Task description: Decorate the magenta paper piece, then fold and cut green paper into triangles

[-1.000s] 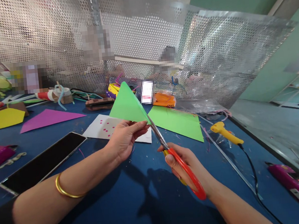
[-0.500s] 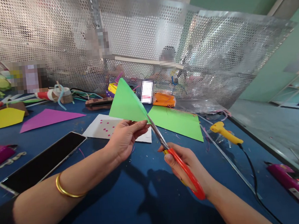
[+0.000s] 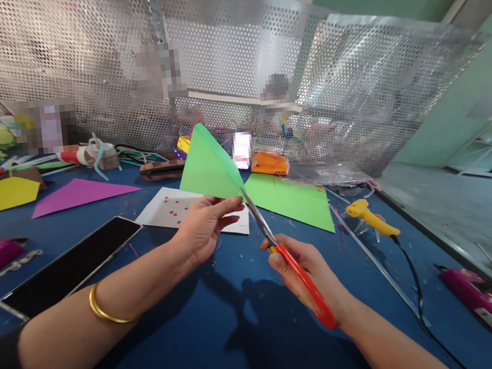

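Note:
My left hand [image 3: 204, 226] pinches the lower edge of a green paper triangle [image 3: 207, 166] and holds it upright above the blue table [image 3: 225, 331]. My right hand [image 3: 307, 274] grips red-handled scissors [image 3: 295, 272]. Their metal blades [image 3: 257, 218] point up to the left and meet the right bottom corner of the triangle, close to my left fingertips. A gold bangle sits on my left wrist.
A second green sheet [image 3: 293, 200] and a white sheet with pink dots [image 3: 174, 210] lie behind my hands. A phone [image 3: 69, 265], purple [image 3: 79, 193] and yellow [image 3: 1, 195] papers lie left. A yellow glue gun [image 3: 368, 216] with cable and a pink device [image 3: 488, 306] lie right. Perforated metal screens stand behind.
The green triangle has risen and tilted slightly, and the scissor blades have crept a little further along its right corner. Both hands stay almost in place.

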`<action>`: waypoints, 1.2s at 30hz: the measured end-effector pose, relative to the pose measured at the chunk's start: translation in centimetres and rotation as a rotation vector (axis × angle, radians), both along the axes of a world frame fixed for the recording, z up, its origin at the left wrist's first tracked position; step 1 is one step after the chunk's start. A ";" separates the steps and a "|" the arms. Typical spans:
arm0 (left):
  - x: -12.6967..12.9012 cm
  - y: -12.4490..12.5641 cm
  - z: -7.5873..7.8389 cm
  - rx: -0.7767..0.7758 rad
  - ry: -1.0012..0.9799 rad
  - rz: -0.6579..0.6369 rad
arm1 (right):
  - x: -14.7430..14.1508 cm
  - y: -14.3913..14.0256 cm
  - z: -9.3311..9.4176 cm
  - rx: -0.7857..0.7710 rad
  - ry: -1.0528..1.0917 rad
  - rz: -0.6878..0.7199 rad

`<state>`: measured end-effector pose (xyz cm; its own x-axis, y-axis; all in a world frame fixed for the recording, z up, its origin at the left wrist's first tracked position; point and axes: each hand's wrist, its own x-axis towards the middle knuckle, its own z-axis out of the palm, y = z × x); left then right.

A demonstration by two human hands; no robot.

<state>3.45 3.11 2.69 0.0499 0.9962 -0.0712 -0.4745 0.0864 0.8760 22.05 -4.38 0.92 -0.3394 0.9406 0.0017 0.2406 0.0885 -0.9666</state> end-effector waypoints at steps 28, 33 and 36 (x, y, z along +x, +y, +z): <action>0.6 -0.7 0.3 -0.079 -0.030 -0.063 | 0.3 0.0 -0.4 0.045 -0.019 0.072; 0.7 -0.7 0.2 -0.075 -0.031 -0.069 | -0.1 -0.2 -0.1 0.008 -0.047 0.011; 0.8 -0.8 0.3 -0.070 -0.031 -0.072 | -0.5 -0.4 0.1 -0.007 -0.029 -0.046</action>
<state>4.23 2.28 3.03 0.1243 0.9827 -0.1375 -0.4918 0.1814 0.8516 21.58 -4.81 1.05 -0.2956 0.9552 -0.0146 0.2725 0.0697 -0.9596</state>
